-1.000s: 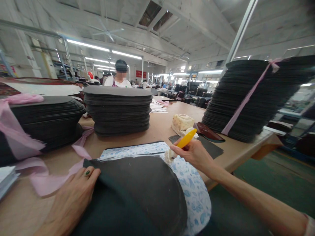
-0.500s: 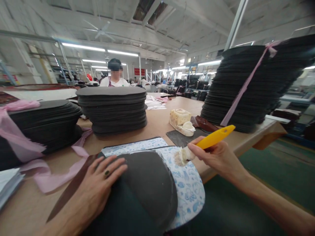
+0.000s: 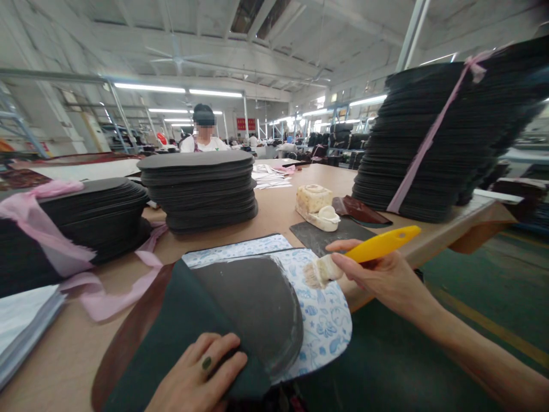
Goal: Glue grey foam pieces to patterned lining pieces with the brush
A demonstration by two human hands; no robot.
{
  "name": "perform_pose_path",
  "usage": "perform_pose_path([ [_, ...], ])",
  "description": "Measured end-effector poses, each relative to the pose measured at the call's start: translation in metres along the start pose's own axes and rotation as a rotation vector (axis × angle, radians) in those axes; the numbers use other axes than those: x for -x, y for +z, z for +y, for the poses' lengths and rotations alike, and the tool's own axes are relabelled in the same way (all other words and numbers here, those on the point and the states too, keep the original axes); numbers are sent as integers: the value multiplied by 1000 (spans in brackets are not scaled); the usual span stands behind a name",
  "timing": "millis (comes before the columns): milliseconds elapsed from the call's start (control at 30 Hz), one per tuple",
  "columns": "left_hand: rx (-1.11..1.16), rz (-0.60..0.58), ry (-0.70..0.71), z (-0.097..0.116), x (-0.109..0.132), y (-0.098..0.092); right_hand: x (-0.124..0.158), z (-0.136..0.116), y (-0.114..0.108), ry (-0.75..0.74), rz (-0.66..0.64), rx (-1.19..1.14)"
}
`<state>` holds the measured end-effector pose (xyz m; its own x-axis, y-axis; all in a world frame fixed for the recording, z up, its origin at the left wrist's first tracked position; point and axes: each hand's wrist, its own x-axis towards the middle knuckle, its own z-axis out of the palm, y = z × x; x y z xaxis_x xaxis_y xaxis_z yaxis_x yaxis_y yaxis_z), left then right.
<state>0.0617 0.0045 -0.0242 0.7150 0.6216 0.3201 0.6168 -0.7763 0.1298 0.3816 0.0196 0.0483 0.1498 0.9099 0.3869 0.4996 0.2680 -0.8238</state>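
My right hand point(image 3: 381, 272) grips a paste brush by its yellow handle point(image 3: 386, 243). The brush's pale, caked bristles point(image 3: 315, 274) are over a blue-and-white printed piece point(image 3: 328, 320). A dark grey rounded panel point(image 3: 257, 303) lies on that piece, with whitish wet streaks along its edge. Across the left side is a dark green sheet point(image 3: 171, 337), folded back, with its brown face point(image 3: 114, 337) showing at the far left. My left hand point(image 3: 201, 372), wearing a ring, rests on this sheet near the fold, fingers bent and apart; its thumb is hidden.
Dark panel stacks stand at left point(image 3: 98, 217), centre point(image 3: 197, 194) and right point(image 3: 433, 143). Pink cloth strips point(image 3: 124, 297) trail on the left. A cream, paste-crusted container point(image 3: 315, 206) stands on a dark sheet beside brown scraps point(image 3: 362, 210). A person point(image 3: 203, 134) is behind the centre stack.
My left hand has moved down and toward me, from the panel's upper left to the lower part of the green sheet. My right hand still holds the brush in nearly the same place.
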Motion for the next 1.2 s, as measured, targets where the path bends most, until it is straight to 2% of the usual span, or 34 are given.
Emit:
perform_pose_path([
  [67,242,-56,-209,4,-15,-11,-3,5,4,24,-8,-34],
  [133,449,-64,-449,6,-35,-17,-8,11,6,30,-17,-81],
  [167,528,-55,-526,6,-45,-17,-11,13,7,31,-21,-108],
  [233,602,-37,-565,5,-64,-14,-18,18,7,36,-8,-150],
  [333,540,-60,-413,3,-82,-2,-26,20,4,33,86,-145],
  [433,397,-119,-185,5,-83,10,-26,21,1,0,173,-85],
  [500,302,-125,-101,7,-81,15,-24,23,4,-21,164,-32],
  [667,149,-215,-75,7,-82,16,-33,34,24,-21,5,74],
  [900,122,-265,-73,3,-87,19,-61,43,49,-104,-170,173],
  [1000,133,-277,-82,2,-86,20,-63,42,51,-130,-232,274],
  [1200,165,-245,-74,0,-83,21,-42,28,42,-126,-220,425],
])
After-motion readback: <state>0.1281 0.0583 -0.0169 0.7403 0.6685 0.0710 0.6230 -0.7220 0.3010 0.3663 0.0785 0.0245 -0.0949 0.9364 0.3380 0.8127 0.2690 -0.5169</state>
